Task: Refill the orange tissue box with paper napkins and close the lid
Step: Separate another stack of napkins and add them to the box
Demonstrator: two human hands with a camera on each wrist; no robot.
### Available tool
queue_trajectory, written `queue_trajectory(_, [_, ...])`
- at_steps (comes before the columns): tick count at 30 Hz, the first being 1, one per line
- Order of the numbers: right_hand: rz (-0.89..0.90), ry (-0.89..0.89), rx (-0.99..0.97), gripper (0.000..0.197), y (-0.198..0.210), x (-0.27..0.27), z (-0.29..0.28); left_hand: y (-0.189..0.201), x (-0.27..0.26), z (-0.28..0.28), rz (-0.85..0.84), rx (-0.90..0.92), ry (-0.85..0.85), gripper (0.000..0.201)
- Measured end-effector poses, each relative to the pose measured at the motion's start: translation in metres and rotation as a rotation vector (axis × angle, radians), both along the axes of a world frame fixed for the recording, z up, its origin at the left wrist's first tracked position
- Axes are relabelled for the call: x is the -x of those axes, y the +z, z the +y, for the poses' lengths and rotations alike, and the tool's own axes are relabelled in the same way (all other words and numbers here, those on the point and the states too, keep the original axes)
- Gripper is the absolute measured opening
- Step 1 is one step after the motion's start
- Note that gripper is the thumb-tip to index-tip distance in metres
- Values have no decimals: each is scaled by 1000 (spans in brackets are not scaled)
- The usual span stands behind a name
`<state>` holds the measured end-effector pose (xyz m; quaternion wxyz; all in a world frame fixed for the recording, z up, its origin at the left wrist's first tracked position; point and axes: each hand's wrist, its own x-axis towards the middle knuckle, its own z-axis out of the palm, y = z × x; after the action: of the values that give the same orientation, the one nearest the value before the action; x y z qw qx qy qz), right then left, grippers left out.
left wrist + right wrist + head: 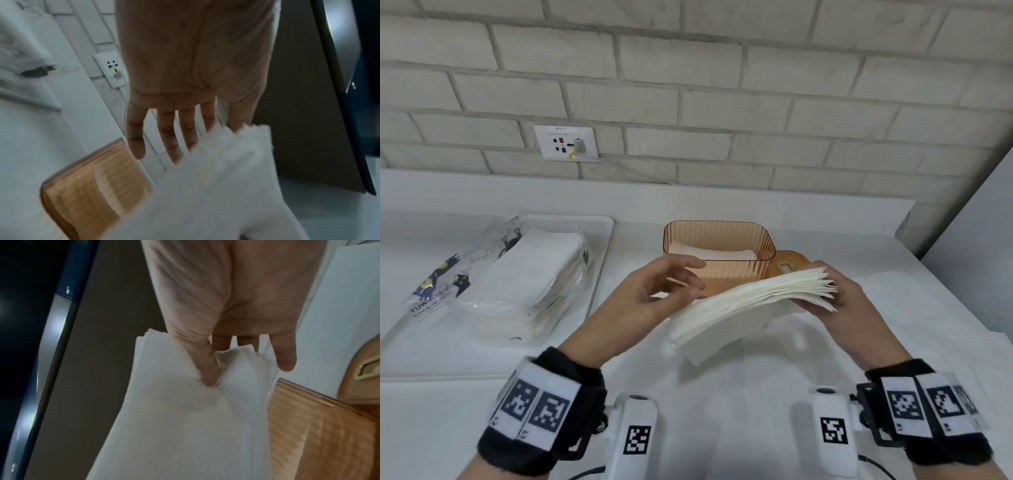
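Note:
The orange tissue box (719, 236) stands open on the white counter, with a low layer of white napkins (714, 254) inside. Its orange lid (792, 259) lies just behind its right corner. My right hand (828, 298) pinches the right end of a thick napkin stack (750, 301), held in front of the box; in the right wrist view the thumb (207, 374) presses into the stack (185, 426). My left hand (674, 281) hovers beside the stack's left part, its fingers (135, 146) spread and holding nothing. The blurred left wrist view shows the box (92, 183) below that hand.
At the left a white tray (601, 246) carries an opened plastic package of napkins (517, 274). A wall socket (565, 142) with a plug and cable sits on the brick wall behind. A grey panel (969, 222) bounds the counter at the right.

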<state>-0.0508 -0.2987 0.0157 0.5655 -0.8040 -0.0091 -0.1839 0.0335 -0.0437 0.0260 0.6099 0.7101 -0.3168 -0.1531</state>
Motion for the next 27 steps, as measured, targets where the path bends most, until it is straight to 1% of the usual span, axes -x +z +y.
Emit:
queue_trajectory(7, [50, -51, -68, 28, -12, 5, -1, 4, 8, 6, -18, -14, -118, 35])
queue_trajectory(11, [46, -33, -99, 23, -16, 7, 1, 6, 13, 5, -92, -91, -149, 36])
queue_trajectory(15, [27, -9, -86, 22, -15, 10, 2, 8, 18, 5, -196, -151, -133, 31])
queue_trajectory(17, [29, 3, -67, 24, -16, 11, 1, 8, 20, 5, -250, -158, -116, 32])
queue_trajectory(20, [32, 7, -23, 33, -19, 12, 0, 10, 21, 5, -281, -141, -112, 29])
queue_trajectory(25, [18, 13, -35, 36, -19, 12, 1, 10, 21, 4, -353, -133, -107, 33])
queue_trajectory(27, [20, 21, -30, 43, -17, 12, 3, 10, 19, 2, -373, -136, -112, 34])
